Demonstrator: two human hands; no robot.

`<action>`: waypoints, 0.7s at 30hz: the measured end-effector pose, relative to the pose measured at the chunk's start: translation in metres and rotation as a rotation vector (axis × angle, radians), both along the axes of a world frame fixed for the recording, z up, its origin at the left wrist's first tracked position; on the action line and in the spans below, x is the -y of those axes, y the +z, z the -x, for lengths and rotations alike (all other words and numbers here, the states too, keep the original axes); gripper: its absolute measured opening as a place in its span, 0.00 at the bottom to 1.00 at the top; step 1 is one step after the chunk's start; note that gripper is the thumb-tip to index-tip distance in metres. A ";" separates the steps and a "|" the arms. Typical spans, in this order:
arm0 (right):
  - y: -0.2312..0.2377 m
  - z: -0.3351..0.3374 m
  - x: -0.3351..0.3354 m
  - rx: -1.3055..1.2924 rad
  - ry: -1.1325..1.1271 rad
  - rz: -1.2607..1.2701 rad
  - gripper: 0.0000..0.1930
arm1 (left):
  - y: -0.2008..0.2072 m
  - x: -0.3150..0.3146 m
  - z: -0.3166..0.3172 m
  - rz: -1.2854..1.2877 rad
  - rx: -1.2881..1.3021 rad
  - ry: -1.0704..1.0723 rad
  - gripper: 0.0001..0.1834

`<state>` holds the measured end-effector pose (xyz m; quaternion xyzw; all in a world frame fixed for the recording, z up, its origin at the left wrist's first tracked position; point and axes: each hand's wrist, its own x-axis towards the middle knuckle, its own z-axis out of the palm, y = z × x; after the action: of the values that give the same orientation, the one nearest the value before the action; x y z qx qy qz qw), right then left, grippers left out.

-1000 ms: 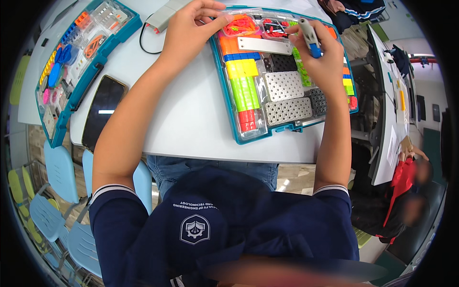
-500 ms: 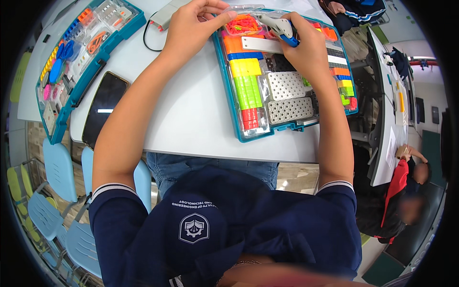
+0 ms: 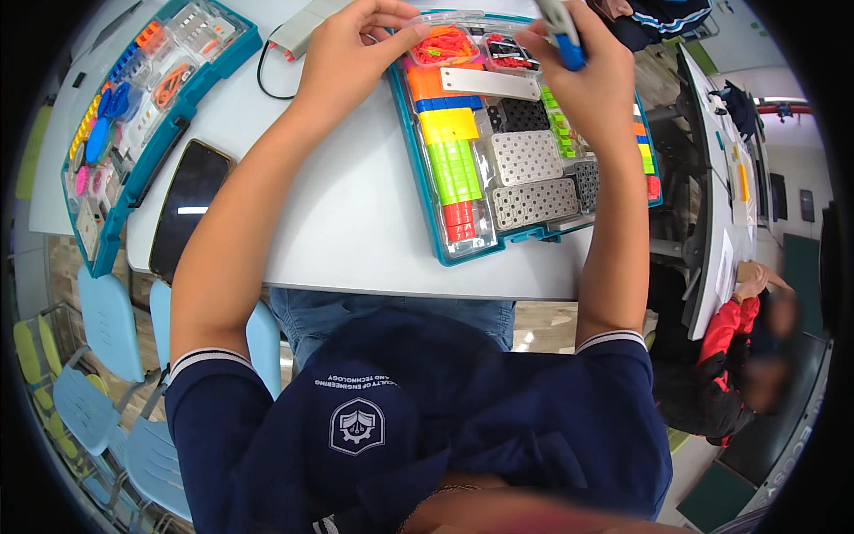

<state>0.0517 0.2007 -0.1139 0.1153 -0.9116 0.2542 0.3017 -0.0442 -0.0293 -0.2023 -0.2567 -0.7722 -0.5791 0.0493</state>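
A teal parts case (image 3: 425, 191) lies open on the white table (image 3: 347, 222), with yellow, green, orange and red pieces and grey perforated plates (image 3: 528, 157) in its compartments. My left hand (image 3: 349, 55) rests at the case's far left corner, fingertips on the clear lid over the orange pieces (image 3: 442, 44). My right hand (image 3: 583, 67) hovers over the case's far right part and grips a small white and blue tool (image 3: 562, 32), its tip pointing away from me.
A second teal case (image 3: 133, 116) of coloured parts sits at the far left, a dark phone (image 3: 189, 206) beside it. A grey box with a black cable (image 3: 298, 34) lies at the table's far edge. Light blue chairs stand lower left. Another person in red sits right.
The view has shifted, so the case sits higher and nearer the top edge. My right hand has lifted the white and blue tool up and away from the case's compartments.
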 end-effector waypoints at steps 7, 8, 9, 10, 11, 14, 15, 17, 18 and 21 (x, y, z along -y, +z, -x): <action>-0.016 -0.011 -0.031 0.126 -0.044 -0.195 0.22 | 0.000 -0.001 -0.001 0.024 -0.003 0.011 0.21; -0.017 -0.012 -0.033 0.174 -0.058 -0.189 0.23 | 0.000 -0.001 0.000 0.024 0.001 0.008 0.20; -0.019 -0.011 -0.033 0.162 -0.037 -0.195 0.24 | 0.000 -0.001 0.000 0.024 0.005 0.007 0.20; -0.019 -0.010 -0.033 0.151 -0.013 -0.201 0.24 | 0.000 -0.001 0.000 0.014 -0.001 0.000 0.20; -0.020 -0.009 -0.033 0.139 0.010 -0.206 0.24 | -0.001 -0.001 0.000 0.005 -0.007 -0.006 0.20; -0.020 -0.006 -0.032 0.152 0.011 -0.231 0.25 | -0.001 0.000 0.001 -0.014 -0.010 -0.014 0.20; -0.020 -0.006 -0.032 0.146 0.014 -0.236 0.25 | -0.001 0.000 0.001 -0.019 -0.008 -0.015 0.20; -0.020 -0.005 -0.032 0.154 0.012 -0.250 0.25 | -0.001 0.000 0.001 -0.004 -0.011 -0.012 0.20; -0.020 -0.004 -0.033 0.133 0.035 -0.275 0.25 | -0.001 0.000 0.000 0.004 -0.012 -0.011 0.20; -0.020 -0.003 -0.036 0.096 0.091 -0.357 0.24 | 0.000 0.000 0.000 0.008 -0.011 -0.007 0.21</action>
<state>0.0548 0.2366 -0.1340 0.1960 -0.9494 0.1069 0.2207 -0.0443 -0.0297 -0.2028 -0.2628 -0.7733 -0.5749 0.0504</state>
